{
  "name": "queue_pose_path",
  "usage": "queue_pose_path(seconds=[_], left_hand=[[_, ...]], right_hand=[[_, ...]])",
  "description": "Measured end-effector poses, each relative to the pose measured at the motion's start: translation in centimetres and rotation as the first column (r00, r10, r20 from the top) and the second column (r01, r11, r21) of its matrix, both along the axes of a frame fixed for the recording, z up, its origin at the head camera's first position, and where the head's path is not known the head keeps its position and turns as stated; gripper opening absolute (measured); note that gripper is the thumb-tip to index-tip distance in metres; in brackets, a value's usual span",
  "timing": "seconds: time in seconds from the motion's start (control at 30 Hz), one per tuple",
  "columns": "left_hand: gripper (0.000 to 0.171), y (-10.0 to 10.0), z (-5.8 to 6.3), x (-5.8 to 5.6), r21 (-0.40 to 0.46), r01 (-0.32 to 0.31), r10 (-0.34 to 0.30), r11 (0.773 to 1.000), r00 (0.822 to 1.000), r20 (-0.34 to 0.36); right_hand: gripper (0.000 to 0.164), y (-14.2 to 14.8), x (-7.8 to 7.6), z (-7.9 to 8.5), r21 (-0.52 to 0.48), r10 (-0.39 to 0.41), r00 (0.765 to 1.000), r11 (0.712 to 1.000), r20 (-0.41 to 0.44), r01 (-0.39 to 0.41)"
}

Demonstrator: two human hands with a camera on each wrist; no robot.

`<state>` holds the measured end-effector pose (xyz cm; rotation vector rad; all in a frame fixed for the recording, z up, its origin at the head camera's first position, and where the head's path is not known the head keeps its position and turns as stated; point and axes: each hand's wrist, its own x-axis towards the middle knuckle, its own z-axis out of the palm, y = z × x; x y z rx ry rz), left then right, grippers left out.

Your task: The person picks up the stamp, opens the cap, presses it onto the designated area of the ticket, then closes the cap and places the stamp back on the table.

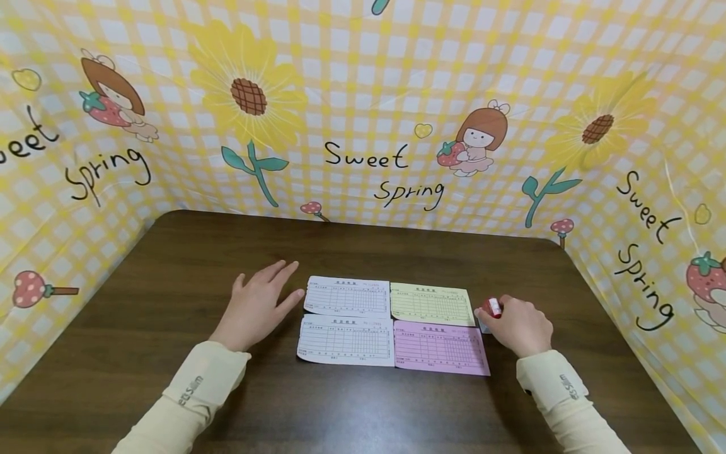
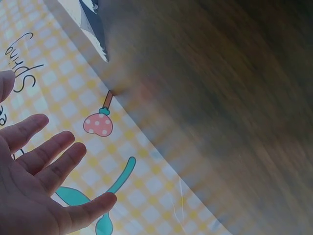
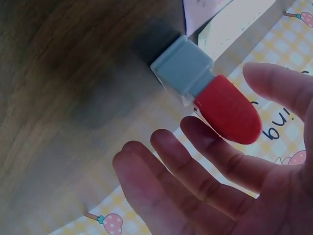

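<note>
the right hand curves loosely round a stamp, thumb apart from its rounded red handle; the pale grey-blue block sits toward the right edge of the table. its white label is too small to read. the left hand spreads its fingers beside four printed slips. the cloth reads "sweet spring".
</note>
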<state>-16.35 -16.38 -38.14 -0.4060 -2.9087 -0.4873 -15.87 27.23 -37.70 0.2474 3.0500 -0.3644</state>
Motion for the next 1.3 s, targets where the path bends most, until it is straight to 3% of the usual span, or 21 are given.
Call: queue_pose_path(seconds=[0.53,1.3], left_hand=[[0.056,0.6,-0.5,-0.1,-0.006,0.010,-0.010,1.000,1.000,-0.024],[0.057,1.4,-0.7,0.0,-0.006,0.036,-0.036,0.999,0.999,-0.036]], right_hand=[[0.056,-0.1,-0.3,-0.9,0.000,-0.044,0.999,0.999,0.027,0.044],[0.052,0.2,-0.3,-1.2,-0.021,-0.050,0.999,0.999,-0.012,0.050]])
